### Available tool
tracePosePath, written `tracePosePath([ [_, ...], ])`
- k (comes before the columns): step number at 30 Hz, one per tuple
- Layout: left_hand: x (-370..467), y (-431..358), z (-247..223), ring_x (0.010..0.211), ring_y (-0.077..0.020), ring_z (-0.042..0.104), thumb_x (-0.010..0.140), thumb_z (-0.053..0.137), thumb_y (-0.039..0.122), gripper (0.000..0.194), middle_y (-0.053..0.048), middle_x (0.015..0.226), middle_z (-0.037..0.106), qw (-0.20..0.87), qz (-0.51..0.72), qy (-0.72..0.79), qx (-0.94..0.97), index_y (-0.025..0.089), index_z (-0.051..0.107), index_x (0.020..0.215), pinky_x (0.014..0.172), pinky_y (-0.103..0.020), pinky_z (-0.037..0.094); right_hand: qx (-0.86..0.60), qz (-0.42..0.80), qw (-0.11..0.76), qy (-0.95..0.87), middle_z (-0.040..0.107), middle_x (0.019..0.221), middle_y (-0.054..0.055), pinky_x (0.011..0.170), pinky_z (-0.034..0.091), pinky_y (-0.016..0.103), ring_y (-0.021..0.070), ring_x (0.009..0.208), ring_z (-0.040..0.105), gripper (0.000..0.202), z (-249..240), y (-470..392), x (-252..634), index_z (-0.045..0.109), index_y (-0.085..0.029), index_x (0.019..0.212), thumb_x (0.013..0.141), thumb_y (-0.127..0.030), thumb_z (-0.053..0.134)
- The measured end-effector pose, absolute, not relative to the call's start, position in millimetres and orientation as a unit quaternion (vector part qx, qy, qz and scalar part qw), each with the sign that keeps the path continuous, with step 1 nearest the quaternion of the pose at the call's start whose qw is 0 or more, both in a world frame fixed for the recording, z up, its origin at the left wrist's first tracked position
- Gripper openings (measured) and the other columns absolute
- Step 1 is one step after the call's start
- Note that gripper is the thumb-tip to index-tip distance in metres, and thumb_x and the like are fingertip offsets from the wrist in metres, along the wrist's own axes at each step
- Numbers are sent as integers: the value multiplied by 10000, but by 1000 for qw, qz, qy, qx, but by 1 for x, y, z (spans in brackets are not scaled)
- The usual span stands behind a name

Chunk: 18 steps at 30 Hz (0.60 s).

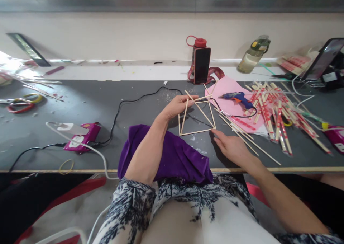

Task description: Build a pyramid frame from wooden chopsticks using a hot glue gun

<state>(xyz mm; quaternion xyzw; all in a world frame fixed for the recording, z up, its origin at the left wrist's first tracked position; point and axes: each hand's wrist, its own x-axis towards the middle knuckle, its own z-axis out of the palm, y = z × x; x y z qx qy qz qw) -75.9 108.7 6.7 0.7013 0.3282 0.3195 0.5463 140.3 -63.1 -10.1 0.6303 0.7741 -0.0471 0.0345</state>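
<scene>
A frame of thin wooden chopsticks (197, 131) stands on the dark table in front of me, its sticks joined at the corners with slanting pieces above. My left hand (179, 106) is closed on the upper left part of this frame, fingers behind the sticks. At the lower right corner, my right hand (228, 145) touches the frame with its fingertips; the fingers are drawn together there. Loose chopsticks (249, 136) lie just right of the frame. A blue glue gun (238, 99) rests on pink paper (228, 84) beyond them.
A purple cloth (172, 154) lies under my left forearm at the table edge. Wrapped chopsticks (279, 107) are heaped at right. A phone (202, 65) leans on a red bottle (200, 42). A purple power strip (83, 138) and scissors (23, 106) are at left, with cables crossing the table.
</scene>
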Motion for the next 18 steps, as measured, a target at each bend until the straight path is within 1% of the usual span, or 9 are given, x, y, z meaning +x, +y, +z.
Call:
tracePosePath([
  [6, -78, 107, 10, 1082, -200, 567, 766, 620, 479, 513, -100, 1218, 620, 528, 319, 348, 706, 157, 642, 1166, 976, -329, 385, 631, -49, 28, 774, 709, 719, 68, 537, 340, 276, 231, 668, 669, 457, -11, -63, 142, 457, -214, 1346, 958, -368, 270],
  [12, -79, 109, 11, 1088, -195, 562, 794, 583, 471, 475, -81, 1207, 628, 497, 311, 348, 731, 173, 650, 1157, 984, -323, 377, 629, -39, -1, 777, 705, 682, 60, 511, 335, 278, 230, 624, 663, 448, -12, -63, 144, 493, -208, 1322, 949, -359, 297],
  [15, -77, 108, 12, 1076, -199, 566, 796, 574, 475, 502, -80, 1206, 626, 486, 298, 336, 750, 161, 632, 1183, 972, -326, 387, 638, -30, -55, 767, 702, 663, 47, 513, 357, 277, 215, 592, 652, 432, -13, -60, 148, 529, -213, 1293, 942, -360, 324],
  [18, -74, 106, 13, 1101, -206, 554, 807, 557, 468, 500, -74, 1221, 619, 470, 281, 315, 776, 160, 625, 1196, 986, -322, 376, 639, -34, -137, 756, 729, 795, 41, 566, 408, 275, 191, 635, 661, 388, -13, -53, 152, 581, -227, 1231, 931, -354, 370],
])
